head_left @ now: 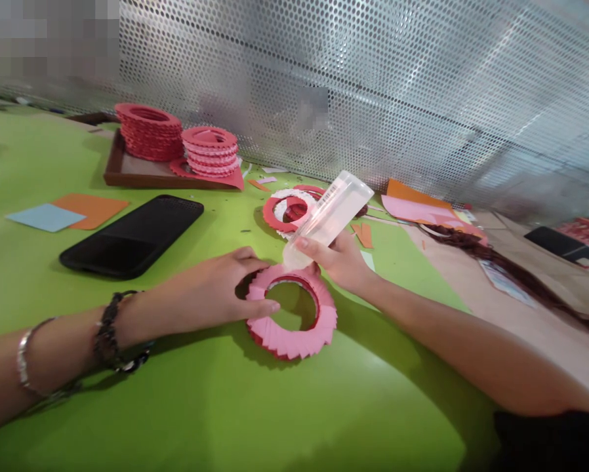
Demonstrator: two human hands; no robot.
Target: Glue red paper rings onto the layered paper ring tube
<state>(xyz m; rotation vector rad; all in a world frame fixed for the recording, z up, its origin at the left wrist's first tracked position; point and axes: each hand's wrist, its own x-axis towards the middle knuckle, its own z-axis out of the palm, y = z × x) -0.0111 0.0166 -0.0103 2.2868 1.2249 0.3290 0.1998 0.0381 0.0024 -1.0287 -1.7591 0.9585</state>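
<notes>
A pink folded-paper ring (294,331) with a red inner rim lies on the green table (186,406). My left hand (225,288) rests on the ring's left side, thumb and fingers pinching its edge. My right hand (341,259) is closed round a clear glue bottle (326,219), tilted with its tip down against the ring's far edge.
A black phone (134,235) lies left of the hands. A brown tray (127,174) at the back holds two stacks of red rings (149,130). More rings (289,208) and paper scraps (422,206) lie behind the bottle. Blue and orange paper squares (68,213) sit far left. A perforated metal screen (373,85) backs the table.
</notes>
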